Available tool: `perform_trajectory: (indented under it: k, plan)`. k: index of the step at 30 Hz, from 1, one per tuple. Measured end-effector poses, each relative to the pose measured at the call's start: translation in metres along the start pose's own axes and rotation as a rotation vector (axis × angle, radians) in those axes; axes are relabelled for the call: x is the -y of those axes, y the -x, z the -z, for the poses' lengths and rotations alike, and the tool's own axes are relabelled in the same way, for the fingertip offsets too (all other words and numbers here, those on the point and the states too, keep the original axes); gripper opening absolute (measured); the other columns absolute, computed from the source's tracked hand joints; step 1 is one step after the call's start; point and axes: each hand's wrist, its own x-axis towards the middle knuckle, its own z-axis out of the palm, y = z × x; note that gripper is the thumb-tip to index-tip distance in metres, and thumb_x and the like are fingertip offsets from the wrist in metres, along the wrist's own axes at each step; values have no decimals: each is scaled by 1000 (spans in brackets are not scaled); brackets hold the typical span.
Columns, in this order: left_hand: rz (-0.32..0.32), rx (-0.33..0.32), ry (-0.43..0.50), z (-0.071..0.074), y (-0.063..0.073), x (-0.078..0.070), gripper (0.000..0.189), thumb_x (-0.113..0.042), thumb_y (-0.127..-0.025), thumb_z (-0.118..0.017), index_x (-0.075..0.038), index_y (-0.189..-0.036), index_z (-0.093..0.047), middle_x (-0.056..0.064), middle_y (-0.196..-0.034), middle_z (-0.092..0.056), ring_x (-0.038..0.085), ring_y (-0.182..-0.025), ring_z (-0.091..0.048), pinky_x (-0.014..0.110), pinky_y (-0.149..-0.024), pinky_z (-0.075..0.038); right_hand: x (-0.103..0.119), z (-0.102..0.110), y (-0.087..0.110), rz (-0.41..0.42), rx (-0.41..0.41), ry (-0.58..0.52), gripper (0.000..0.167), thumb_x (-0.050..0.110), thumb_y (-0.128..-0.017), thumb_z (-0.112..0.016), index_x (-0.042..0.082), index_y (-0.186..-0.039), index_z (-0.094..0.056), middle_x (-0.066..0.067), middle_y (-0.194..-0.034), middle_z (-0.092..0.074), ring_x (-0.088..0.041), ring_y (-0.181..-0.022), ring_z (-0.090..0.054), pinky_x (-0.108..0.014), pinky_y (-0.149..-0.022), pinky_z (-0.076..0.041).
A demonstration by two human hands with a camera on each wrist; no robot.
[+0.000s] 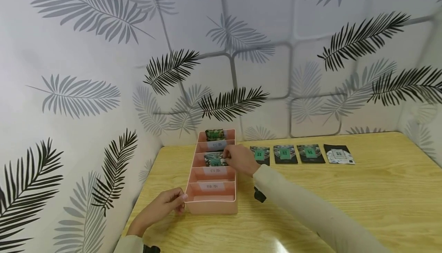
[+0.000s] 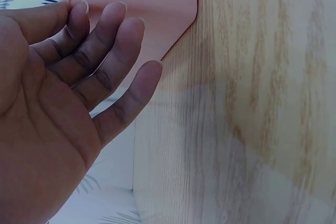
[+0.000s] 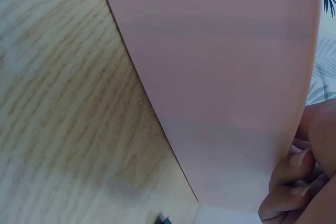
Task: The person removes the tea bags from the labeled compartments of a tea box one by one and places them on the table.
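A pink divided box (image 1: 211, 207) with labelled dividers stands on the table. At its front left corner my left hand (image 1: 165, 206) pinches the rim between thumb and index finger. In the left wrist view the other fingers (image 2: 139, 85) curve loosely beside the box wall. My right hand (image 1: 241, 159) reaches over the box's right side and pinches the right end of a dark tea packet (image 1: 215, 160) with a green label, in a middle compartment. The right wrist view shows curled fingers (image 3: 291, 171) at the box's rim; the packet is hidden there. Another tea packet (image 1: 215, 135) sits in the rearmost compartment.
Right of the box, a row of packets lies on the table (image 1: 328, 195): three dark with green labels, the nearest one (image 1: 260, 154) partly behind my right hand, and a black-and-white packet (image 1: 339, 155) at the end. A leaf-patterned wall (image 1: 255, 80) rises behind.
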Motion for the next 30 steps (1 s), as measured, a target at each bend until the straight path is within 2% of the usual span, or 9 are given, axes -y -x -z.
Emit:
perform_trajectory:
  k: [5,8,14,20,30]
  plan:
    - [1,-8,-9,0,-1,-1,34,-30,-113,-46,-1,-99,-58,17,-91,-66,43,-88,-65,45,-80,-59,0,1,-1,-18,-1,-66,19,6,-95,-71,12,-112,-65,5,-83,-68,-10,-61,-60,-29,-53,-45]
    - [-3,-13,-12,0,-1,-2,32,-29,-112,-47,-3,-97,-58,18,-91,-66,42,-88,-66,45,-79,-59,3,0,-2,-9,-1,-57,23,5,-94,-71,13,-115,-67,5,-84,-70,-10,-60,-59,-29,-52,-44]
    - [-21,-9,-8,-1,1,-3,31,-26,-112,-47,-1,-97,-57,18,-92,-66,39,-87,-66,45,-80,-59,9,-2,-4,33,-3,-9,5,16,-98,-72,14,-102,-75,5,-83,-69,-9,-66,-59,-30,-62,-52]
    - [-15,-10,-5,0,1,-1,31,-28,-112,-47,-2,-97,-58,19,-92,-66,42,-88,-66,45,-80,-59,11,-6,-5,59,-17,-54,9,18,-100,-71,13,-106,-75,4,-85,-70,-6,-65,-59,-30,-63,-52]
    - [-13,-9,-11,-1,0,1,33,-30,-113,-46,-4,-96,-57,21,-92,-65,43,-87,-65,45,-80,-59,8,-10,-1,107,-132,-109,10,18,-102,-68,12,-107,-74,4,-83,-71,-3,-57,-54,-27,-60,-50]
